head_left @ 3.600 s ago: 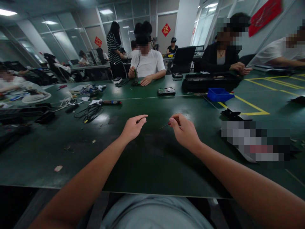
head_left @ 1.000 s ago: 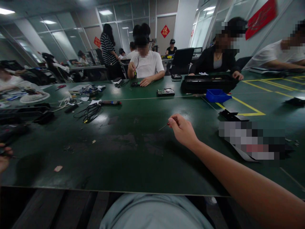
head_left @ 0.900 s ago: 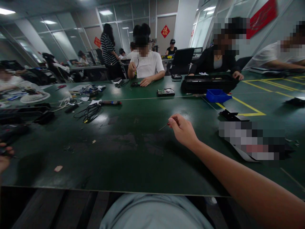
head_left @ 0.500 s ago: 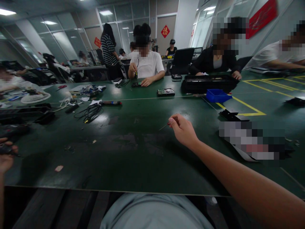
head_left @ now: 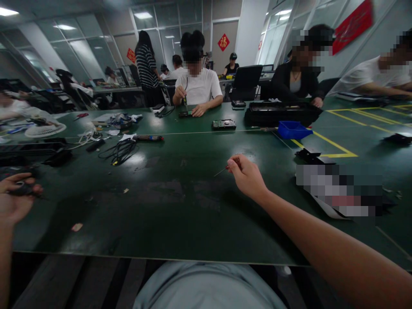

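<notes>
My right hand (head_left: 246, 176) rests on the green table (head_left: 180, 206) near its middle, fingers pinched round a thin screwdriver (head_left: 223, 170) whose metal tip points left. My left hand (head_left: 14, 198) is at the far left edge of view, over the table's left side, fingers curled round a small dark object (head_left: 23, 189) that I cannot make out.
Black cables (head_left: 120, 151), a long tool (head_left: 148, 138) and a hard drive (head_left: 224, 124) lie farther back. A blue bin (head_left: 294, 129), a long black case (head_left: 281, 112) and a black part (head_left: 313, 155) sit at the right. Several people work across the table.
My left hand left the middle of the table, went out to the far left, and now comes back into view gripping a small dark object. My right hand has stayed still.
</notes>
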### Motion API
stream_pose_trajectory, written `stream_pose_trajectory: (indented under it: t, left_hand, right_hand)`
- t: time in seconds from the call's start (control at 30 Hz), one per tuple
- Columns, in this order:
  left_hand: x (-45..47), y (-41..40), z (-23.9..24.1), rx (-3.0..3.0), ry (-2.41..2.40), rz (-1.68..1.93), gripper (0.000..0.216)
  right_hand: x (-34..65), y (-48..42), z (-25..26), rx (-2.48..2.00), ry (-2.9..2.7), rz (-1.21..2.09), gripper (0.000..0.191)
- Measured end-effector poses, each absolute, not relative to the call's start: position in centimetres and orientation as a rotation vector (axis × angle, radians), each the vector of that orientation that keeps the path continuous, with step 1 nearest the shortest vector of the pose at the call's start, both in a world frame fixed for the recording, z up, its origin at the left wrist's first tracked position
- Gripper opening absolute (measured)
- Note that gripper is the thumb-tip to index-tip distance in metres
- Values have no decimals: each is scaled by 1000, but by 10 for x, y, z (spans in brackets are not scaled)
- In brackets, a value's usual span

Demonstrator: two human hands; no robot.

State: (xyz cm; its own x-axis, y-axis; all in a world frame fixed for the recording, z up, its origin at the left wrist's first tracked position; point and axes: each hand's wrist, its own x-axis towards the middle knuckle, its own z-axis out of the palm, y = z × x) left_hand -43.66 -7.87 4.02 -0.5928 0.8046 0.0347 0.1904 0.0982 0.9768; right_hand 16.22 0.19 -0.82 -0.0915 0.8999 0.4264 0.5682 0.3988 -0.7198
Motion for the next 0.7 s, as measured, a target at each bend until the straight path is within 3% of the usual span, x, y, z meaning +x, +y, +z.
stream_pose_trajectory:
  t: [0.23,0.7]
  left_hand:
    - [-377,-55,59,896,1722,1646,14]
    - [-204,-9,62,1165,1202,1249,23]
  right_hand:
    - [162,2,-8,-1279,-1782,479,23]
    - [164,1,-7,-1286,-1764,477,22]
